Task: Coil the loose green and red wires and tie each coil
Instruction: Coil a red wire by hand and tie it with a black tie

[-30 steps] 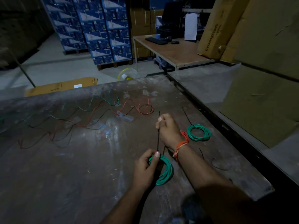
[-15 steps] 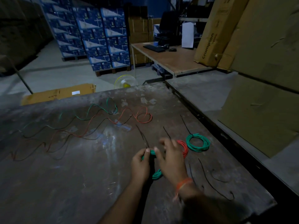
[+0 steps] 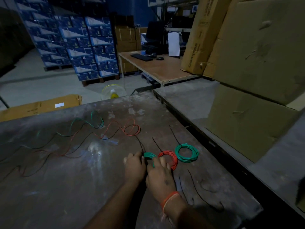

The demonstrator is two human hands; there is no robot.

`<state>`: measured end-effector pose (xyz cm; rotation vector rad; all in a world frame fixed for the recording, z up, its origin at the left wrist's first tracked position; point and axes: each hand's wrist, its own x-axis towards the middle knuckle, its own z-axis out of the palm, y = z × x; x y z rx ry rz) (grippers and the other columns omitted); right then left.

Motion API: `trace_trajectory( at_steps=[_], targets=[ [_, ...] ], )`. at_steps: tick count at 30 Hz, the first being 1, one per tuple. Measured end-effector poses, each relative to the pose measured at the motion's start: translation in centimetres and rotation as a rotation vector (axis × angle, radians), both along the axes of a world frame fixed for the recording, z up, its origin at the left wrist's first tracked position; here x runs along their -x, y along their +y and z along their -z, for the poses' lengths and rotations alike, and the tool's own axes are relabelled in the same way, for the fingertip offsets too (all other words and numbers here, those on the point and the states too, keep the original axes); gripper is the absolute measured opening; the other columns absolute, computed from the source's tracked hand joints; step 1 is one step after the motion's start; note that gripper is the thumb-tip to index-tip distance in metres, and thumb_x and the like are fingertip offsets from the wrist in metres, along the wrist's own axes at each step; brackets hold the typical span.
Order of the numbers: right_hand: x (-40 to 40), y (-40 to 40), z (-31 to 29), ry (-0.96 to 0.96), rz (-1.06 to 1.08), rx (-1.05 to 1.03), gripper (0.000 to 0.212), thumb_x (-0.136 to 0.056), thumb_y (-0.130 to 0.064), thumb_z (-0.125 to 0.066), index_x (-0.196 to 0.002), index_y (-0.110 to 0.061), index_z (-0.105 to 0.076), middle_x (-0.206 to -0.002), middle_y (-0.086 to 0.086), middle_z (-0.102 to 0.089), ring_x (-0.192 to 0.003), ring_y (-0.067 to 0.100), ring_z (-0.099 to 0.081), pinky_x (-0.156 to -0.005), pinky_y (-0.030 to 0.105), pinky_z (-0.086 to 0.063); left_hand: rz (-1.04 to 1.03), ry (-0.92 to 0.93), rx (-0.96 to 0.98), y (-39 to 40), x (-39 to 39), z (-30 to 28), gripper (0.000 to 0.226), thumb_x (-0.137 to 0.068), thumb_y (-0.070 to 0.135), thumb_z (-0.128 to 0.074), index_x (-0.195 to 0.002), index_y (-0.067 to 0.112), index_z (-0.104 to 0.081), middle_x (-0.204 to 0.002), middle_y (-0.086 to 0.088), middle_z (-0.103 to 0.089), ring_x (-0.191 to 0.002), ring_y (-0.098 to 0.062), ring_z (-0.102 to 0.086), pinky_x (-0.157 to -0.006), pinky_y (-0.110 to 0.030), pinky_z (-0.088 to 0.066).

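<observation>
A green wire coil [image 3: 149,155] lies on the worn metal table [image 3: 82,187] between my two hands. My left hand [image 3: 135,166] grips its left side, where a black tie sticks up. My right hand [image 3: 160,175] lies over its right side with the fingers on the wire. Just to the right lie a tied red coil [image 3: 170,158] and a tied green coil [image 3: 186,153]. Loose green wire [image 3: 82,124] and loose red wire [image 3: 130,129] sprawl across the far left of the table.
Several loose black ties [image 3: 198,192] lie near the table's right edge. Large cardboard boxes [image 3: 257,100] stand to the right. A wooden desk [image 3: 158,68] and stacked blue cartons [image 3: 79,47] are behind. A cardboard box [image 3: 38,108] lies on the floor beyond the table.
My right hand dropped from pulling the black tie upward and came down onto the coil. Both hands carried the coil forward and right, next to the tied red coil.
</observation>
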<state>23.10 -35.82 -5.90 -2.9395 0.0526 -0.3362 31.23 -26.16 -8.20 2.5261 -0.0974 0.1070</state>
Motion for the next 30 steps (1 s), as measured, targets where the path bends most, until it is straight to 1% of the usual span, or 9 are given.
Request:
trace_trajectory(
  at_steps=[2, 6, 10, 14, 17, 19, 22, 26, 30],
  targets=[
    [-0.4, -0.1, 0.6, -0.008, -0.007, 0.019, 0.029, -0.053, -0.029, -0.083, -0.08, -0.022, -0.074, -0.088, 0.001, -0.064, -0.087, 0.026, -0.062, -0.067, 0.038, -0.055, 0.038, -0.001, -0.205, 0.6, 0.1, 0.3, 0.028, -0.1, 0.033, -0.046, -0.123, 0.026, -0.062, -0.114, -0.007, -0.056, -0.107, -0.027, -0.049, -0.089, -0.035, -0.04],
    [-0.2, -0.5, 1.9, 0.032, -0.124, -0.016, 0.042, -0.083, -0.032, -0.061, -0.122, -0.017, -0.065, -0.111, 0.004, -0.063, -0.111, 0.031, -0.053, -0.086, 0.044, -0.052, 0.043, 0.004, -0.108, 1.5, 0.5, 0.6, 0.027, -0.099, 0.028, -0.051, -0.118, 0.016, -0.065, -0.104, -0.012, -0.057, -0.097, -0.03, -0.058, -0.08, -0.033, -0.047],
    [0.3, -0.8, 2.4, 0.012, -0.135, -0.051, 0.04, -0.079, -0.034, -0.07, -0.116, -0.018, -0.068, -0.1, 0.0, -0.065, -0.102, 0.029, -0.057, -0.077, 0.04, -0.055, -0.055, -0.001, -0.014, 1.5, 0.8, -0.3, 0.021, -0.098, 0.03, -0.054, -0.102, 0.01, -0.061, -0.103, -0.014, -0.063, -0.096, -0.03, -0.06, -0.08, -0.037, -0.05],
    [0.4, -1.1, 2.5, -0.012, -0.139, -0.102, 0.035, -0.086, -0.039, -0.065, -0.116, -0.019, -0.068, -0.11, 0.0, -0.066, -0.115, 0.028, -0.053, -0.09, 0.04, -0.052, -0.1, 0.009, 0.069, 2.1, 1.4, -0.6, 0.021, -0.097, 0.031, -0.057, -0.101, 0.011, -0.061, -0.102, -0.011, -0.065, -0.096, -0.028, -0.06, -0.08, -0.036, -0.049],
    [0.8, -1.0, 1.9, -0.144, -0.126, -0.175, 0.036, -0.091, -0.047, -0.05, -0.105, -0.02, -0.07, -0.109, -0.001, -0.067, -0.115, 0.027, -0.054, -0.091, 0.043, -0.052, -0.115, -0.016, 0.123, 3.5, 2.0, -0.7, 0.021, -0.097, 0.029, -0.057, -0.106, 0.011, -0.064, -0.104, -0.01, -0.066, -0.098, -0.027, -0.06, -0.082, -0.035, -0.048],
    [0.9, -0.7, 0.9, -0.281, -0.13, -0.268, 0.031, -0.092, -0.041, -0.05, -0.098, -0.019, -0.071, -0.106, -0.001, -0.067, -0.11, 0.026, -0.053, -0.09, 0.042, -0.05, -0.131, -0.032, 0.156, 5.2, 2.3, -0.8, 0.022, -0.097, 0.029, -0.056, -0.109, 0.013, -0.065, -0.104, -0.007, -0.067, -0.097, -0.024, -0.062, -0.082, -0.035, -0.05],
    [-0.3, 0.7, -1.1, -0.405, -0.165, -0.337, 0.018, -0.088, -0.03, -0.055, -0.09, -0.018, -0.069, -0.102, -0.001, -0.065, -0.106, 0.023, -0.05, -0.093, 0.034, -0.045, -0.155, -0.065, 0.165, 8.7, 2.9, -1.7, 0.019, -0.098, 0.03, -0.055, -0.107, 0.016, -0.065, -0.102, -0.001, -0.065, -0.095, -0.02, -0.061, -0.08, -0.033, -0.048],
    [-3.4, 5.3, -3.5, -0.436, -0.276, -0.409, 0.014, -0.087, -0.027, -0.057, -0.091, -0.018, -0.067, -0.097, 0.0, -0.065, -0.101, 0.022, -0.05, -0.092, 0.034, -0.043, -0.253, -0.139, 0.164, 14.6, 2.8, -3.7, 0.018, -0.096, 0.029, -0.058, -0.107, 0.018, -0.067, -0.103, 0.001, -0.061, -0.089, -0.015, -0.063, -0.077, -0.027, -0.045],
    [-7.3, 10.8, -5.3, -0.325, -0.282, -0.458, 0.035, -0.086, -0.037, -0.052, -0.111, -0.015, -0.065, -0.103, 0.007, -0.067, -0.099, 0.03, -0.057, -0.093, 0.038, -0.041, -0.345, -0.159, 0.145, 20.6, 2.3, -4.8, 0.02, -0.094, 0.025, -0.061, -0.111, 0.018, -0.068, -0.112, -0.005, -0.055, -0.099, -0.023, -0.06, -0.089, -0.033, -0.048]
  ],
)
